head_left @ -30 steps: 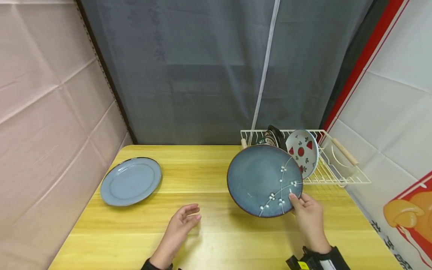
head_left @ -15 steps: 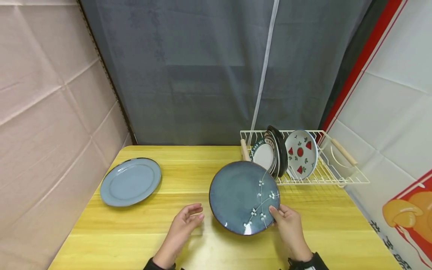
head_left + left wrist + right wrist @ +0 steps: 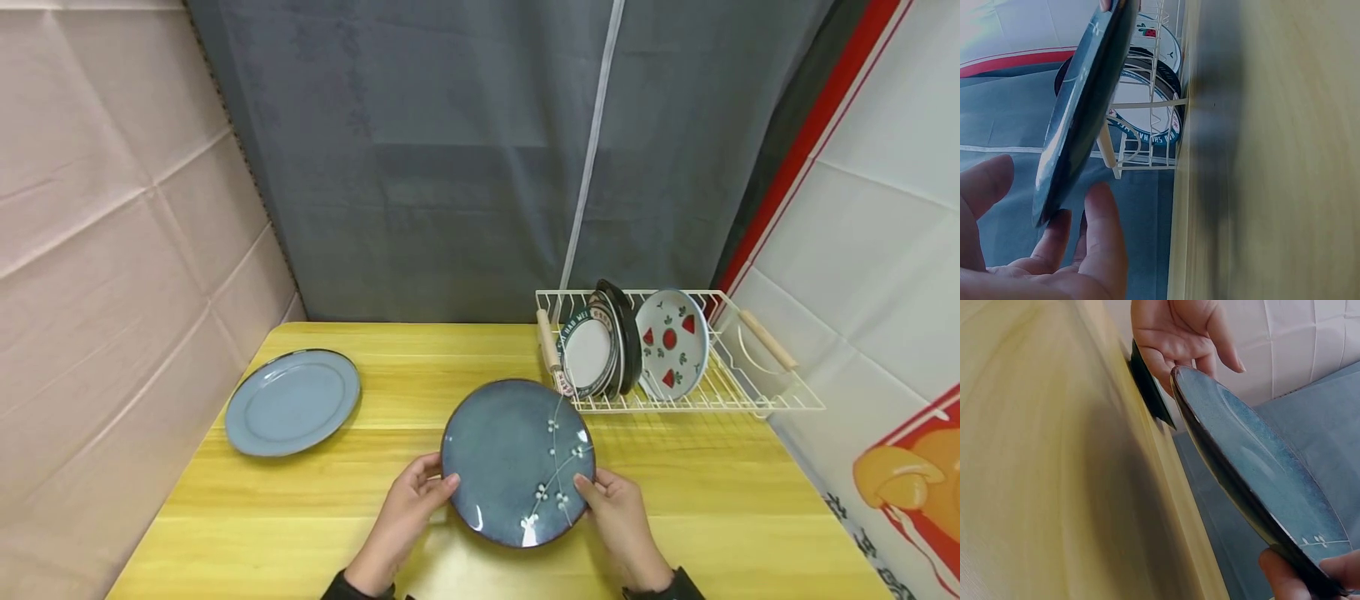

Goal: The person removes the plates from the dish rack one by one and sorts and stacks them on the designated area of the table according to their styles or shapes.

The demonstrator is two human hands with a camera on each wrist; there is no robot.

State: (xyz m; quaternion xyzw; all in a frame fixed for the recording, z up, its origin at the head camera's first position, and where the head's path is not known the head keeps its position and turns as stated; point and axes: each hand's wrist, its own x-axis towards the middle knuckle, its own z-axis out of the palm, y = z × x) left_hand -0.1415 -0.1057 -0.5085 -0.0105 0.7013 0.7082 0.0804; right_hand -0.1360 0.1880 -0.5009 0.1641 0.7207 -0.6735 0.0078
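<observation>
A dark blue plate (image 3: 510,467) with a white blossom branch is held tilted above the wooden table. My right hand (image 3: 618,521) pinches its right rim, thumb on top and fingers (image 3: 1282,575) underneath. At the left rim is my left hand (image 3: 405,517). In the left wrist view, its thumb (image 3: 988,184) stands apart from the plate's face, while a fingertip meets the lower edge from below. The right wrist view shows the same gap under that thumb. A light blue plate (image 3: 292,404) with a dark rim lies at the table's left.
On the right, a cream wire dish rack (image 3: 750,387) with wooden handles holds several upright plates and a strawberry-patterned dish (image 3: 671,346). A grey curtain (image 3: 420,183) hangs behind the wooden table (image 3: 300,525). Pale panels (image 3: 112,275) flank it on the left, white ones on the right.
The right hand has brought the dark blue plate leftward and nearer, away from the rack, to the left hand. The left hand has stayed nearly in place and now meets the plate's rim.
</observation>
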